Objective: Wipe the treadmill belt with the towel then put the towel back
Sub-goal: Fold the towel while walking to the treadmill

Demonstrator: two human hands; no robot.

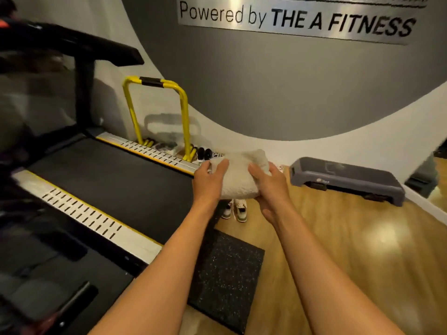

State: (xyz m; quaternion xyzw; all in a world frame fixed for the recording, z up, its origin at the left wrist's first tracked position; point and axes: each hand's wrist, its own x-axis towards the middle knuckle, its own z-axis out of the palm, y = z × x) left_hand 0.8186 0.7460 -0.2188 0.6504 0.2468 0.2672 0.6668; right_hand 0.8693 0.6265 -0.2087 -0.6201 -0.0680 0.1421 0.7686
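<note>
A bunched white towel (239, 174) is held in the air between both my hands, above the rear end of the treadmill. My left hand (209, 181) holds its left side, thumb and fingers wrapped over the cloth. My right hand (268, 187) grips its right and lower side. The black treadmill belt (108, 175) runs from the centre to the upper left, flanked by silver side rails (79, 213) with yellow edging. The towel hangs clear of the belt.
A speckled black rubber mat (225, 281) lies behind the treadmill on the wooden floor. White sneakers (235, 209) stand under the towel. A yellow bar frame (157, 117) stands by the wall, a grey step platform (346, 180) at right. Treadmill console (72, 44) at upper left.
</note>
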